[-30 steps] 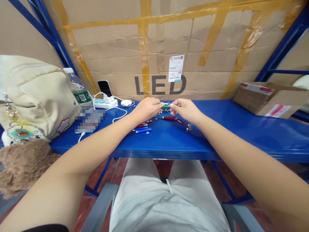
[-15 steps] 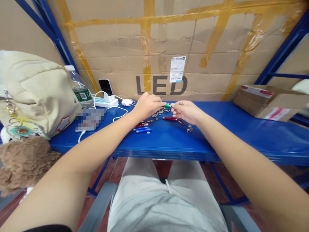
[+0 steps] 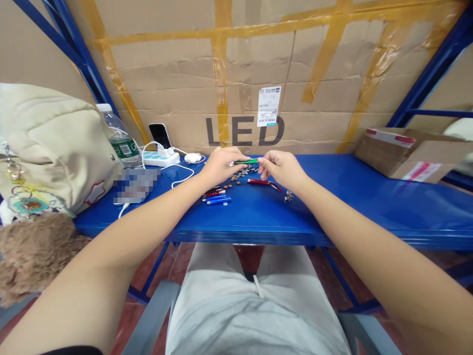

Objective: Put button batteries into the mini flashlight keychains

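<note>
A slim green flashlight (image 3: 250, 161) with a silver end lies level between my hands, just above the blue table. My left hand (image 3: 221, 165) is closed around its left part, thumb below and fingers over it. The fingertips of my right hand (image 3: 277, 163) pinch its right end. Under the hands lie several small round button cells (image 3: 238, 176) and some dark metal clips (image 3: 251, 169). A red flashlight with a strap (image 3: 258, 182) rests just below my right hand. Blue flashlight tubes (image 3: 219, 200) and a red one (image 3: 216, 194) lie below my left wrist.
Small silver metal parts (image 3: 288, 196) sit near my right wrist. To the left are a beige bag (image 3: 55, 143), a water bottle (image 3: 123, 145), a power strip (image 3: 160, 158) and cables. An open cardboard box (image 3: 410, 153) stands right. A large carton (image 3: 177, 88) backs the table (image 3: 351, 207).
More of the green flashlight shows now, with its silver left end visible by my left thumb. My right fingers have curled closer around its right end. The view has shifted slightly.
</note>
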Tool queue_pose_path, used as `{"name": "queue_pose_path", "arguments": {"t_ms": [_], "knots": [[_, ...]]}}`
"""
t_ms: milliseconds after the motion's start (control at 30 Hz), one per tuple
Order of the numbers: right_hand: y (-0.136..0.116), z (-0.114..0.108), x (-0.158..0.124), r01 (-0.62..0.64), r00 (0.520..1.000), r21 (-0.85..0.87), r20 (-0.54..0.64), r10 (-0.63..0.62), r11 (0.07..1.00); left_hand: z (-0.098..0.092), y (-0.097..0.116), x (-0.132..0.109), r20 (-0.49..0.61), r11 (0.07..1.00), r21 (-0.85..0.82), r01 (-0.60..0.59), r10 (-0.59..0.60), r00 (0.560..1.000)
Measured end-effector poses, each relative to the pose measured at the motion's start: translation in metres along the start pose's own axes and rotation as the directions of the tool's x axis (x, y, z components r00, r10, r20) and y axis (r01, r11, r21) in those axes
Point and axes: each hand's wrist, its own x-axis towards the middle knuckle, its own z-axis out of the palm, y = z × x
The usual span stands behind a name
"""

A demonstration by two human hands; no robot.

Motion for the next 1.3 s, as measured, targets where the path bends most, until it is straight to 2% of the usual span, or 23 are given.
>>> {"name": "queue_pose_path", "arguments": {"t_ms": [133, 267, 367, 467, 500, 567, 600, 667, 700, 767, 833, 900, 1033, 1167, 1233, 1300], "knots": [[-0.002, 0.003, 0.0, -0.192, 0.981, 0.268, 0.093, 0.173, 0.944, -0.002, 0.002, -0.001, -0.005, 0.961, 0.252, -0.11, 0.115, 0.993], [-0.008, -0.001, -0.001, -0.447, 0.894, 0.529, 0.301, 0.333, 0.721, -0.008, 0.006, 0.0, 0.071, 0.882, 0.394, -0.258, 0.251, 0.965], [-0.013, -0.006, 0.0, -0.586, 0.81, 0.567, 0.427, 0.403, 0.579, -0.011, 0.007, 0.002, 0.125, 0.821, 0.451, -0.351, 0.331, 0.935], [-0.012, -0.007, 0.001, -0.626, 0.778, 0.537, 0.474, 0.412, 0.565, -0.012, 0.007, 0.003, 0.127, 0.801, 0.468, -0.373, 0.356, 0.926], [-0.011, -0.006, 0.002, -0.608, 0.791, 0.524, 0.469, 0.394, 0.596, -0.011, 0.007, 0.004, 0.119, 0.81, 0.461, -0.361, 0.347, 0.93], [-0.007, -0.003, 0.002, -0.499, 0.858, 0.48, 0.388, 0.336, 0.722, -0.01, 0.006, 0.004, 0.086, 0.854, 0.426, -0.298, 0.29, 0.953], [-0.004, -0.002, 0.002, -0.409, 0.904, 0.418, 0.306, 0.299, 0.811, -0.009, 0.005, 0.004, 0.064, 0.885, 0.393, -0.249, 0.244, 0.968], [0.0, 0.0, 0.002, -0.175, 0.981, 0.162, 0.117, 0.157, 0.971, -0.006, 0.004, 0.004, 0.036, 0.944, 0.295, -0.15, 0.146, 0.989], [0.002, 0.0, 0.002, -0.052, 0.997, -0.007, 0.062, 0.052, 0.999, -0.005, 0.003, 0.004, 0.043, 0.965, 0.232, -0.121, 0.114, 0.993], [0.005, -0.003, 0.003, 0.152, 0.988, -0.278, 0.075, -0.136, 0.948, -0.003, 0.001, 0.003, 0.084, 0.988, 0.115, -0.101, 0.091, 0.992], [0.007, -0.005, 0.002, 0.255, 0.966, -0.368, 0.14, -0.218, 0.894, -0.003, 0.001, 0.003, 0.109, 0.993, 0.06, -0.104, 0.097, 0.989], [0.009, -0.007, 0.002, 0.238, 0.97, -0.359, 0.142, -0.199, 0.902, -0.003, 0.001, 0.002, 0.105, 0.989, 0.096, -0.111, 0.101, 0.989], [0.006, -0.004, 0.0, 0.105, 0.992, -0.26, 0.09, -0.085, 0.96, -0.003, 0.006, 0.0, 0.091, 0.951, 0.268, -0.152, 0.132, 0.987], [0.001, -0.009, 0.002, 0.042, 0.994, -0.151, 0.111, -0.026, 0.988, -0.001, 0.011, 0.004, 0.079, 0.926, 0.338, -0.17, 0.151, 0.985], [0.003, -0.022, 0.006, 0.018, 1.0, -0.165, 0.027, -0.014, 0.986, 0.001, 0.013, 0.006, 0.066, 0.93, 0.331, -0.156, 0.142, 0.988], [0.01, -0.043, 0.009, -0.016, 0.988, -0.27, -0.154, -0.027, 0.963, 0.002, 0.012, 0.006, 0.065, 0.933, 0.327, -0.152, 0.139, 0.988]]}}
